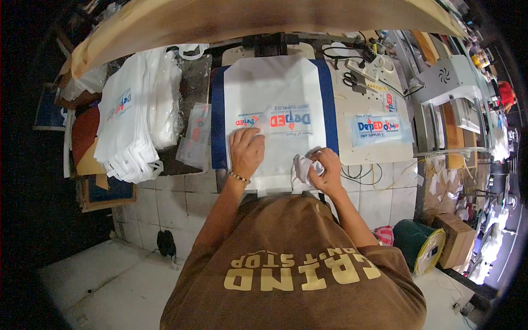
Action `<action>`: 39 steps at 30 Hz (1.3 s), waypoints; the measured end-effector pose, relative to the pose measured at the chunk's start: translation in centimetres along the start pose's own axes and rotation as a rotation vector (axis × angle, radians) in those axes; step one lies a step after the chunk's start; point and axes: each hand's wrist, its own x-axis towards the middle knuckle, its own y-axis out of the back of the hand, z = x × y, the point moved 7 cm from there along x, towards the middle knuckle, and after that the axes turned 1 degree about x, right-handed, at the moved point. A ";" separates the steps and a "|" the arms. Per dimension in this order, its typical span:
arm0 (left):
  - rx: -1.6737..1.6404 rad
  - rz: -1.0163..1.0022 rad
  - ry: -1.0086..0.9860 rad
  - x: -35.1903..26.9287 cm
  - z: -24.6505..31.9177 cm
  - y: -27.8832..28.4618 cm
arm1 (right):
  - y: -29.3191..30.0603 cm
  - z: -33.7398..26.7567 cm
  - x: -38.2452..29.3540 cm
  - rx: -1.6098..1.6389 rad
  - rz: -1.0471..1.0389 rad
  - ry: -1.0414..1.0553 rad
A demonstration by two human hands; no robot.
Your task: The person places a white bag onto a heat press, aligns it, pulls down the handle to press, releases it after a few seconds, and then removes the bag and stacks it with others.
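Note:
A white bag (272, 82) lies flat on a blue pad (329, 99) before me. Over its middle rests a clear transfer film (291, 119) with mirrored red and blue print. My left hand (247, 152) lies on the bag at the film's left edge, its fingers bent; whether it pinches the film I cannot tell. In my right hand (326, 169) is a crumpled white cloth (303, 169), held at the bag's lower right corner. Part of the cloth is hidden by the fingers.
Stacked white bags (123, 107) and plastic-wrapped ones (165, 103) lie at left, near loose printed films (196, 132). At right are more printed films (377, 128), black scissors (350, 80), a power strip (363, 69) and a grey-white machine (445, 80). A curved board (264, 16) overhangs the far side.

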 end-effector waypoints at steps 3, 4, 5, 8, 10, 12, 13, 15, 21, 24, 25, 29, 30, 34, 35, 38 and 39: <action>-0.057 -0.018 -0.042 0.0 0.5 -0.1 | 0.0 0.1 -0.1 -0.020 0.002 -0.001; -0.057 -0.018 -0.043 -0.1 0.7 0.0 | -0.1 0.1 -0.1 -0.020 0.003 -0.001; -0.071 -0.046 -0.054 -0.2 1.0 -0.1 | -0.1 0.1 -0.1 -0.011 0.010 0.003; -0.092 -0.074 -0.066 -0.2 1.4 -0.3 | -0.1 0.1 -0.1 -0.006 0.027 0.003; -0.099 -0.074 -0.065 -0.3 1.5 -0.5 | 0.0 0.1 0.0 -0.012 0.034 0.000; -0.115 -0.079 -0.054 -0.4 1.5 -0.8 | 0.1 -0.1 0.1 0.003 0.047 0.016; -0.118 -0.079 -0.057 -0.4 1.6 -0.9 | 0.1 -0.1 0.1 0.001 0.050 0.014; -0.126 -0.102 -0.117 -0.5 2.3 -1.0 | 0.1 0.0 0.1 -0.003 0.037 0.010; -0.148 -0.067 -0.060 0.0 2.2 -0.9 | 0.1 0.1 0.0 0.010 0.035 -0.005; -0.112 -0.020 -0.036 0.5 1.5 -0.5 | 0.0 0.1 0.1 0.003 0.037 -0.002; -0.112 -0.021 -0.036 0.7 1.2 -0.5 | 0.0 0.2 0.0 0.003 0.037 -0.003; -0.128 -0.023 0.077 1.1 -1.6 -0.5 | -0.1 0.3 -0.1 -0.016 0.023 -0.016; -0.145 0.049 0.225 1.3 -3.0 -0.3 | -0.1 0.3 -0.1 -0.020 0.020 -0.018; 0.024 0.121 0.325 1.8 -4.8 0.6 | -0.1 0.4 -0.1 -0.007 0.023 -0.024; 0.116 0.121 0.301 1.9 -4.7 0.7 | -0.1 0.3 -0.1 -0.008 0.020 -0.024; 0.149 0.007 0.192 2.3 -3.4 0.0 | 0.0 0.4 -0.1 -0.014 0.017 -0.028; 0.153 0.008 0.194 2.1 -3.5 -0.2 | -0.1 0.3 0.0 -0.014 0.013 -0.025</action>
